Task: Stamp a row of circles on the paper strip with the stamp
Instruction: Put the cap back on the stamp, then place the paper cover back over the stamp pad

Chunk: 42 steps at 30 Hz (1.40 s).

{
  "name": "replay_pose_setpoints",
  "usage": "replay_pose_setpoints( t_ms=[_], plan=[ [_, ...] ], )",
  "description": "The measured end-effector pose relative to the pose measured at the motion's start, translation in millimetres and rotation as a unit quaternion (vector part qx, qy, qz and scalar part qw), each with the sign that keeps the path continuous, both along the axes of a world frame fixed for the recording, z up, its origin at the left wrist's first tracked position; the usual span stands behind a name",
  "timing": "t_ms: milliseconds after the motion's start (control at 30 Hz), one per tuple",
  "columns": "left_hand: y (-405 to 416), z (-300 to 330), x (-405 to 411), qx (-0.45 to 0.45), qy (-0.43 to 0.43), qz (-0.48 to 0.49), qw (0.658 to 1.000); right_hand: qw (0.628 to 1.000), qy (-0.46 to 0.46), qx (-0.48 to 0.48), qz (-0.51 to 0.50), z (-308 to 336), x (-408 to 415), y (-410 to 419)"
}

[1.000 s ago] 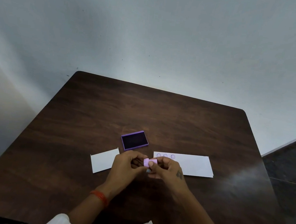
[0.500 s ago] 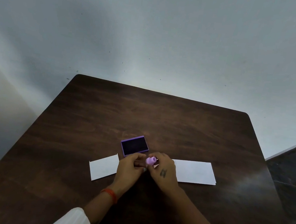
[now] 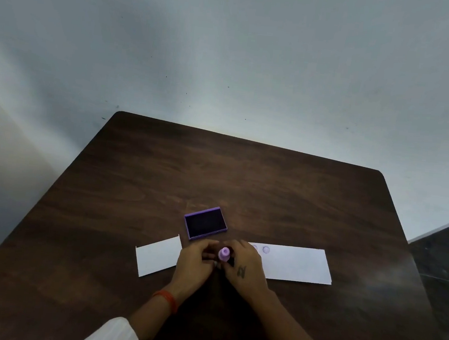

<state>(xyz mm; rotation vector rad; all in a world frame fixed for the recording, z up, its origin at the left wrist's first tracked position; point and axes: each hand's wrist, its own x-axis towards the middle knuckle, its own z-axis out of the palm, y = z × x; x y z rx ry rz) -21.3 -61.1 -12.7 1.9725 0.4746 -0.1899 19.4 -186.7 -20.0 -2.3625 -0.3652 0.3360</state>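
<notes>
The dark wooden table (image 3: 244,177) fills most of what I can see from here, pushed up against a plain pale wall. On it, to the right, lies the long paper strip (image 3: 296,264), flat and square to the near edge. To the left, well apart from it, lies a smaller scrap of paper (image 3: 157,258). Between them and a little farther back sits the purple ink pad (image 3: 205,222), lid off, its dark face up.

Both hands meet just in front of the pad, over the strip's left end. The right hand (image 3: 243,268) has turned over since a second ago: its back now faces up and it covers that end of the strip. The left hand (image 3: 194,261) has its fingers closed around the stamp, as does the right. The small lilac stamp (image 3: 224,253) was lying sideways between the fingers a second ago; now it stands upright, knob toward me, its printing face hidden below.

Two faint circles (image 3: 265,249) show at the strip's top edge just right of the hand; a second ago three were visible, so one is presumably hidden under the hand. I judge the row is barely begun, and the stamp is now turned to point at the paper for the next print.
</notes>
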Motion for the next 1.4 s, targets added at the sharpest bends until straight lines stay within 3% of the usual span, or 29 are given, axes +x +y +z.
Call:
replay_pose_setpoints(
  t_ms=[200,433,667,1000,1400],
  plan=[
    [10.8,10.3,-6.7,0.029,-0.056,0.034,0.997,0.993,-0.037,0.062,-0.091,19.9,-0.5,-5.6],
    [44.2,23.1,-20.7,0.102,-0.166,0.144,0.97,0.991,-0.068,0.105,-0.038,39.1,-1.4,25.0],
    [71.4,14.6,-45.4,0.162,-0.079,0.235,0.955,0.999,-0.032,0.039,0.006,18.8,-16.0,61.7],
    [68.3,3.5,-54.3,0.09,0.063,0.255,0.961,0.998,-0.005,-0.037,0.041,-1.0,-29.7,81.2],
    [62.1,5.9,-47.6,0.074,0.071,0.277,0.955,0.997,0.043,0.051,-0.049,1.5,-34.6,74.0]
  ],
)
